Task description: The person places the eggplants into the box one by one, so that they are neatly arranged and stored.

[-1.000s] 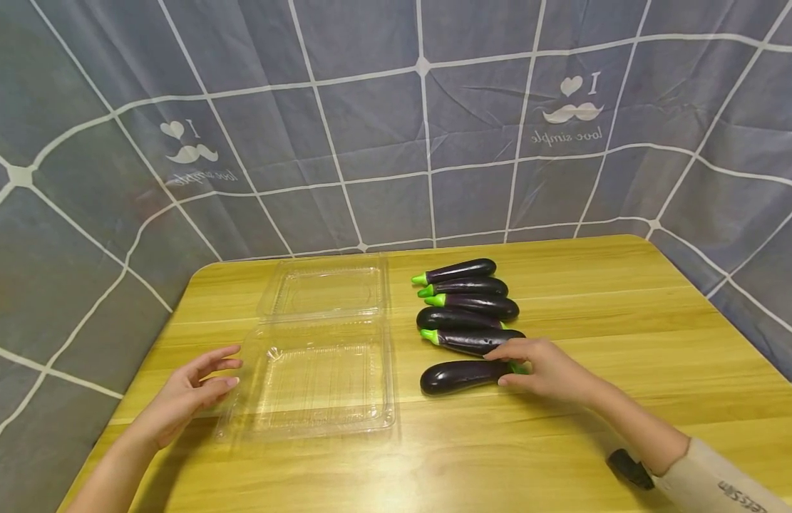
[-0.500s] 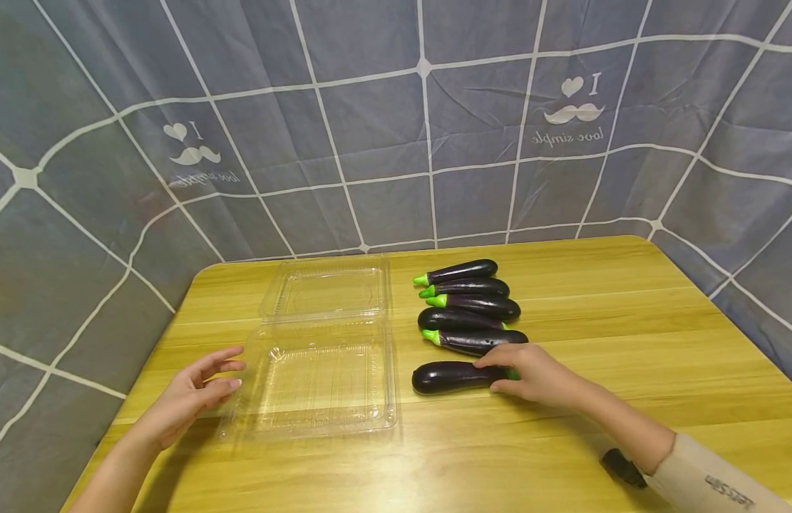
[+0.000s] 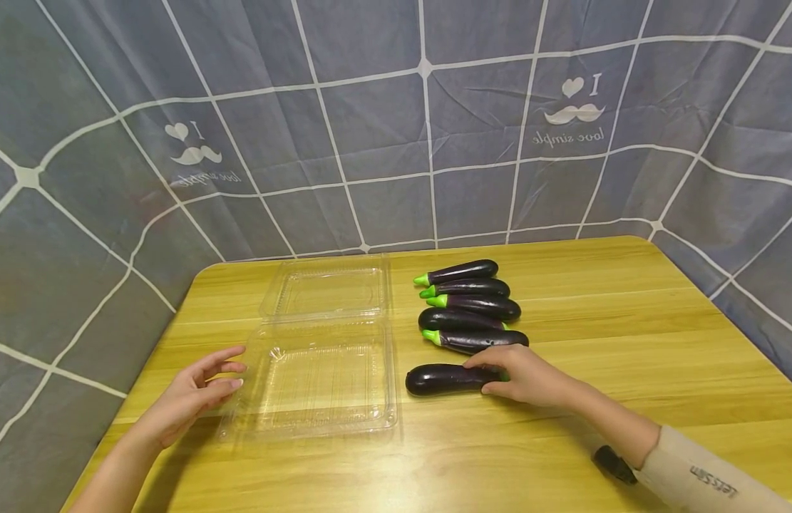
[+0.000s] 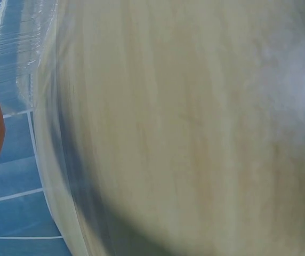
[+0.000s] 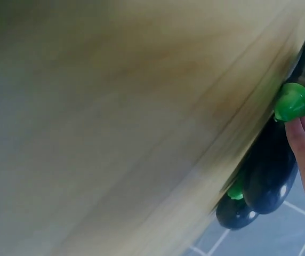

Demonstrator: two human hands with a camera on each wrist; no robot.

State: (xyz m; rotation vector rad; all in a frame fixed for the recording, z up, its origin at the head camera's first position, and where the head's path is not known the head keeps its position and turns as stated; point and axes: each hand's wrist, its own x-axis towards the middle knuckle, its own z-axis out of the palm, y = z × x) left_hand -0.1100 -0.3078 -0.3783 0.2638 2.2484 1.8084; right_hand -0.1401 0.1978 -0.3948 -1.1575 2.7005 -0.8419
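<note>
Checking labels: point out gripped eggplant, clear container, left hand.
Gripped eggplant point(image 3: 442, 380): head view, middle of its dark body.
Clear container point(image 3: 324, 381): head view, floor of its nearer half.
Left hand point(image 3: 189, 394): head view, middle of the hand.

A wrinkled blue-grey cloth point(image 3: 396, 121) hangs behind the counter point(image 3: 626, 306) and along both its sides, crossed by white grid lines point(image 3: 424, 68). White hearts point(image 3: 572, 87), moustaches point(image 3: 574, 114) and mirrored lettering point(image 3: 569, 135) mark it twice. The yellow wood-grain counter has rounded far corners; light glares off its near part.

Head view — forward, down at table point(image 3: 626, 320)
</note>
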